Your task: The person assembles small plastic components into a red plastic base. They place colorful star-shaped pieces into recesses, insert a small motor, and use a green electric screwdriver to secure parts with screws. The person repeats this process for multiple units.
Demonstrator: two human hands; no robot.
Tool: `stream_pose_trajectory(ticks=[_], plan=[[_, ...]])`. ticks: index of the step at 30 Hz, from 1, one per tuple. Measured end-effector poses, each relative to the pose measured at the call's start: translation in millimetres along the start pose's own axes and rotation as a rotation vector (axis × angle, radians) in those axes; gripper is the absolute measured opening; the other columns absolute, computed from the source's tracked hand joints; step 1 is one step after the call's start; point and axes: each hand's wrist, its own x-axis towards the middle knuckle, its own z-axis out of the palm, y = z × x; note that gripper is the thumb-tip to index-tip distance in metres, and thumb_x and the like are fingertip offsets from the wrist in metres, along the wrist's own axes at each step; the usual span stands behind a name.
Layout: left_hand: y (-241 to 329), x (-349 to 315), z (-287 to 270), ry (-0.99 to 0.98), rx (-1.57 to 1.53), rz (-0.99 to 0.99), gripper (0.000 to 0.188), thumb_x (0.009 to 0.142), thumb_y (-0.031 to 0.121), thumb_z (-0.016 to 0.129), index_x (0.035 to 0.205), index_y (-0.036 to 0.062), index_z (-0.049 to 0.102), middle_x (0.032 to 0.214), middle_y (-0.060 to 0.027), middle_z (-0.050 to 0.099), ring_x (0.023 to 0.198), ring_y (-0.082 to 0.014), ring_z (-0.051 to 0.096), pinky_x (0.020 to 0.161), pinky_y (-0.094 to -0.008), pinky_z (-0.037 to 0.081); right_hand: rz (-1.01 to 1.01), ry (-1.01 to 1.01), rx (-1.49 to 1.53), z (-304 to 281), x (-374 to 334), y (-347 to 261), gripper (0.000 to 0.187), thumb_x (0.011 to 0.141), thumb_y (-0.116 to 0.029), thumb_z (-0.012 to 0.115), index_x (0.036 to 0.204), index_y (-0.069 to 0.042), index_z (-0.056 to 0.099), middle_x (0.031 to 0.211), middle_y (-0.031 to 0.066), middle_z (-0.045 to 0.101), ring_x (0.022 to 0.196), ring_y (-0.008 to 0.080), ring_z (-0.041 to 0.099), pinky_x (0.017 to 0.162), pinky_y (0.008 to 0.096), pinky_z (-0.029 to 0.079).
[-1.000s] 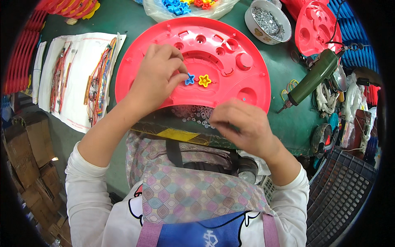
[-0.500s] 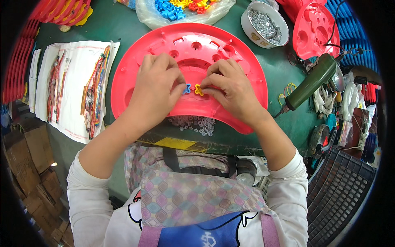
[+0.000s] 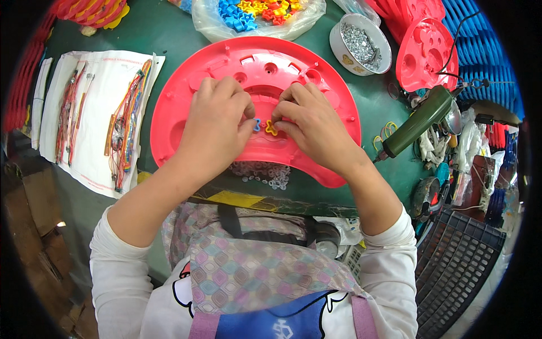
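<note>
A red plastic arched shell (image 3: 186,85) lies on the table, its moulded posts and round recesses facing up. Over its middle, my left hand (image 3: 217,121) pinches a small blue star-shaped plastic piece (image 3: 257,125) between thumb and fingers. Close beside it, my right hand (image 3: 313,125) is closed on a yellow star-shaped piece (image 3: 271,127). The two stars sit a short gap apart, low against the shell; whether they touch its surface is hard to see. My fingers partly cover both.
Beyond the shell lie a bag of coloured stars (image 3: 257,31) and a white bowl of screws (image 3: 344,53). A green electric screwdriver (image 3: 420,121) hangs at right. Wire bundles rest on white paper (image 3: 99,113) at left. Small clear plastic bits (image 3: 265,174) lie by the near edge.
The whole view has shifted slightly. Both hands keep their pinch on the star pieces over the shell, with only slight finger movement.
</note>
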Motion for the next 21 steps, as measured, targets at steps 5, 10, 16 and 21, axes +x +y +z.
stream_pose_trajectory(ticks=[5,10,16,21], plan=[[1.4,-9.0,-13.9,0.068,-0.091,-0.039,0.019,0.081,0.013,0.077,0.095,0.006,0.067,0.104,-0.0102,0.06,0.105,-0.0336,0.053,0.094,-0.0451,0.045,0.046,-0.077,-0.037,-4.4,10.2,-5.5,0.015,0.084,-0.015,0.077,0.09,-0.004,0.068,0.102,0.0117,0.06,0.102,0.0323,0.056,0.089,0.0446,0.047],[-16.3,-39.5,-66.8,0.264,-0.118,-0.017,0.021,0.085,0.016,0.076,0.1,0.0057,0.065,0.108,-0.0124,0.062,0.108,-0.0333,0.056,0.098,-0.0426,0.043,0.147,-0.162,-0.025,-11.8,13.2,-17.0,0.024,0.079,-0.015,0.083,0.091,-0.004,0.065,0.1,0.0138,0.06,0.1,0.035,0.058,0.09,0.0454,0.047],[-164.1,-93.4,-158.3,0.62,0.362,-0.399,0.023,0.091,0.016,0.072,0.109,0.0021,0.066,0.107,-0.0156,0.066,0.101,-0.0324,0.063,0.089,-0.0431,0.051,0.135,-0.057,0.077,-33.2,66.2,-59.2,0.023,0.081,-0.004,0.08,0.098,-0.001,0.065,0.095,0.0099,0.06,0.084,0.0253,0.061,0.074,0.0349,0.05],[-239.9,-134.9,-152.9,0.641,0.455,-0.695,0.034,0.085,0.02,0.077,0.113,0.0018,0.068,0.126,-0.02,0.061,0.118,-0.0395,0.053,0.103,-0.0476,0.045,-0.128,-0.195,0.126,0.5,129.6,-88.0,0.03,0.082,-0.007,0.08,0.107,-0.002,0.066,0.104,0.0128,0.064,0.095,0.0308,0.065,0.081,0.039,0.053]])
